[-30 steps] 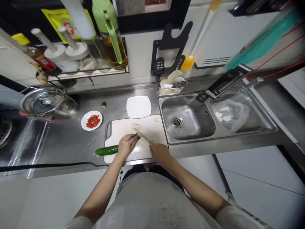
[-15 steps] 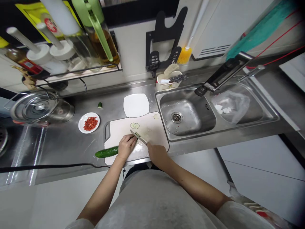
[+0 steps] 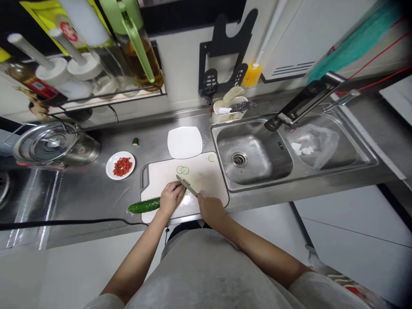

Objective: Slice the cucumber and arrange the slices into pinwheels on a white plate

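Observation:
My left hand [image 3: 171, 198] is closed over the right part of a long green cucumber [image 3: 144, 205], whose left part sticks out past the edge of the white cutting board [image 3: 154, 178]. In my right hand [image 3: 210, 209] is a kitchen knife [image 3: 190, 188]; its blade points up and left, close beside my left fingertips. A bit of green shows against the blade. Beyond the knife tip lie two overlapping cucumber slices [image 3: 185, 171]. Another slice [image 3: 211, 158] is at the board's far right corner. The cucumber's cut end is hidden by my fingers and the blade.
Behind the board sits a white square plate [image 3: 184, 142]. A plate of chopped red pieces [image 3: 122, 166] and a cucumber end piece [image 3: 135, 141] are to the left, near a lidded steel pot [image 3: 80, 148]. On the right is a sink [image 3: 254, 171] with a black faucet [image 3: 289, 107].
The view has shifted very slightly. Both hands, the knife and the cucumber keep nearly the same places, and the slices lie as before.

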Motion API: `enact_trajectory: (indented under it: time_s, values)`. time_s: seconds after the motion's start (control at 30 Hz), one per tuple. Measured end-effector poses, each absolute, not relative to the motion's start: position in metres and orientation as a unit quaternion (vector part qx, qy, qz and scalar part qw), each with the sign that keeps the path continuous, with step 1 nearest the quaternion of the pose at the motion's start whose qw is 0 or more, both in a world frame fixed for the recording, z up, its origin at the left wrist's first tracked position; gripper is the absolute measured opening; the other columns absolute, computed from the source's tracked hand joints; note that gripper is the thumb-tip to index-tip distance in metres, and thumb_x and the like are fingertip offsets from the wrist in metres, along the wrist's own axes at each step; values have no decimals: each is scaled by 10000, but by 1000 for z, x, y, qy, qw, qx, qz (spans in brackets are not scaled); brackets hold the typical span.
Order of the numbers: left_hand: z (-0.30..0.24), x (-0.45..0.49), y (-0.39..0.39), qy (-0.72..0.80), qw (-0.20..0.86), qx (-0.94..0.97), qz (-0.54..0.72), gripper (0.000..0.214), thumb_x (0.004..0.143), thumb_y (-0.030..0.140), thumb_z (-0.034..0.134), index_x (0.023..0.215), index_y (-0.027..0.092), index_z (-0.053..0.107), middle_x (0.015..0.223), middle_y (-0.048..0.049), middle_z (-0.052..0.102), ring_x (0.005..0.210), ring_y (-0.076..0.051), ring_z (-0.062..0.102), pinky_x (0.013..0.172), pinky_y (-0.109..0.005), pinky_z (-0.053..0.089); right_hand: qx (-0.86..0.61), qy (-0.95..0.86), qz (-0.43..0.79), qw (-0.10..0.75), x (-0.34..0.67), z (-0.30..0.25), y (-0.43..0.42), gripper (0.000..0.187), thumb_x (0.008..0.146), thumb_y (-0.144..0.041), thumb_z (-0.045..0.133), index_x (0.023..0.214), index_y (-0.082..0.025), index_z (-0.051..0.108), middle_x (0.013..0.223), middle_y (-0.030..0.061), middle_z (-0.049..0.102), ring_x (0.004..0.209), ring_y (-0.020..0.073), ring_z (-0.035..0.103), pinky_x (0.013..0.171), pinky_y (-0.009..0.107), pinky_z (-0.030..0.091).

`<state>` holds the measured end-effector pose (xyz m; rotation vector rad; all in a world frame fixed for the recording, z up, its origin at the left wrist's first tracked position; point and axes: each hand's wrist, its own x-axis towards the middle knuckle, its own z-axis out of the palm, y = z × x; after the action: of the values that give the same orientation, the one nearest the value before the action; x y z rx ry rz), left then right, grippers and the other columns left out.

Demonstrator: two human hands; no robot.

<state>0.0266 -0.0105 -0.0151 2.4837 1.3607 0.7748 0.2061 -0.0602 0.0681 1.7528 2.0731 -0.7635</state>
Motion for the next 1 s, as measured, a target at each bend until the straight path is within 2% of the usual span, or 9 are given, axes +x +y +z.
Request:
enact_trajectory:
  time_s: [1.0]
  values:
    - [-20,26,-12,453,126,842,263,183,900,252,518,972,218,683,1005,-71,660,942,-181,595,832,-335,526,607,721,-298,155,206,60,-47,272,865,-68,382,1086,-110,534,899,160,692,877,245,683,698,298,491]
